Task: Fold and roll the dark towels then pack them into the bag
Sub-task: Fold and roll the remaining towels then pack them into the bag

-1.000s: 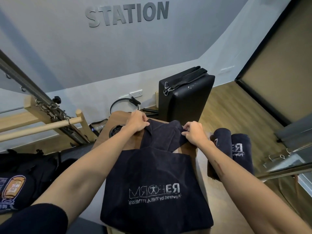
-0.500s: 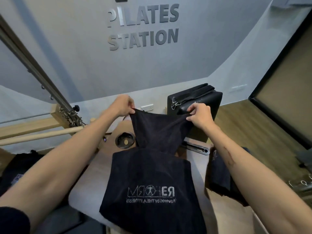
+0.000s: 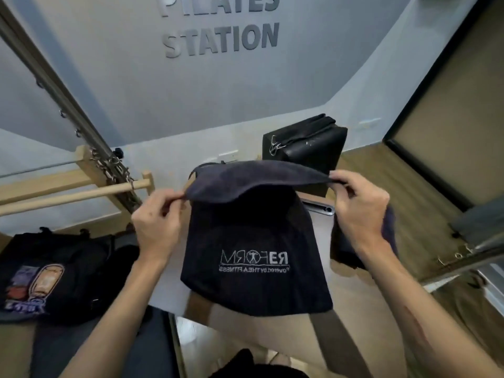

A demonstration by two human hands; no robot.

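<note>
A dark navy towel (image 3: pixel 253 241) with a white logo hangs in the air in front of me, its top part folded over toward me. My left hand (image 3: pixel 155 219) pinches its upper left corner. My right hand (image 3: pixel 360 208) pinches the upper right corner. The towel's lower edge hangs just above the light table top (image 3: pixel 174 293). More dark towels (image 3: pixel 343 252) lie to the right, mostly hidden behind my right wrist. A black bag (image 3: pixel 54 271) with a colourful print sits low on the left.
A black padded box (image 3: pixel 308 151) with straps stands behind the towel against the wall. A wooden bar (image 3: pixel 71 197) and a metal frame with chains are on the left. Wooden floor and a dark-framed door lie to the right.
Both hands have lifted the towel's far corners off the table and drawn them up and toward me, spreading apart. Most of the towel now hangs in the air.
</note>
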